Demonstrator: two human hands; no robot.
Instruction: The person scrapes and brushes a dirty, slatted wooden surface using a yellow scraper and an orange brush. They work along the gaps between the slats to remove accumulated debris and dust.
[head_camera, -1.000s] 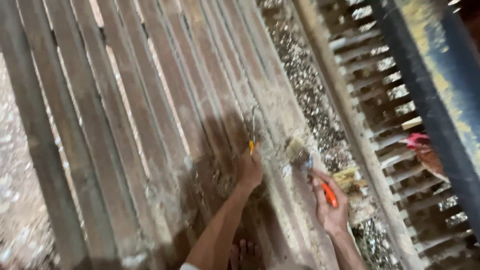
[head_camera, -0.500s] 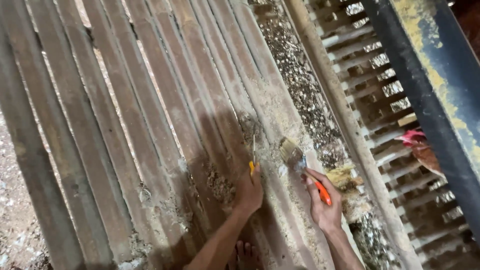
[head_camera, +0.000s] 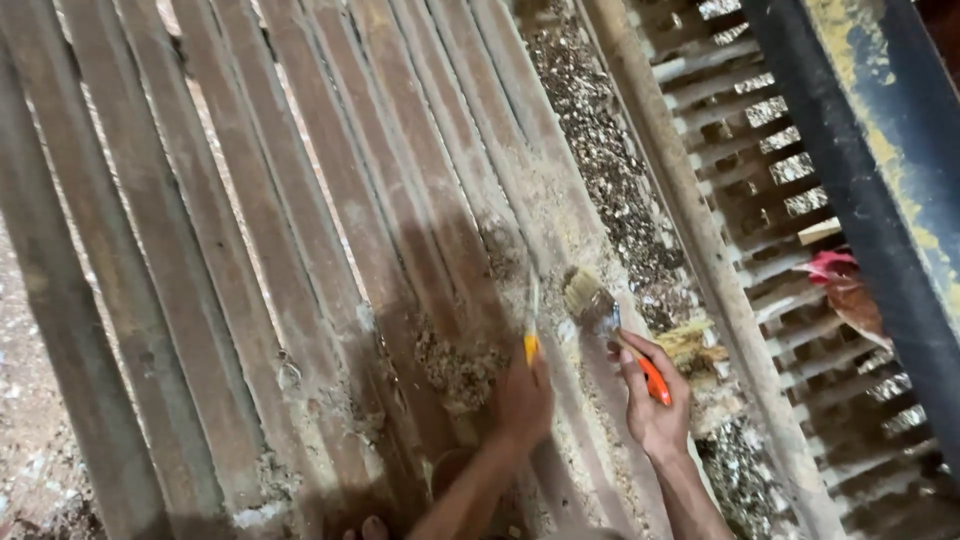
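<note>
Orange-handled brush (head_camera: 610, 325) clamped in your right hand (head_camera: 652, 405), bristles on dusty slat (head_camera: 560, 230); left hand (head_camera: 522, 398) grips scraper (head_camera: 531, 318). Both sit lower in view than before. Feed trough (head_camera: 610, 170) borders right; open slats left.

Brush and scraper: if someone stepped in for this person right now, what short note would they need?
Left hand: grip shut on a thin scraper with an orange handle, blade on the slats.
Right hand: grip shut on a brush with an orange handle, bristles on the dusty slat beside the litter strip.
Done: upper slats look fairly bare.
Left: crusted dirt clings to the slats near the hands, and grit lies along the strip.
A red-combed chicken sits behind the bars on the right.
</note>
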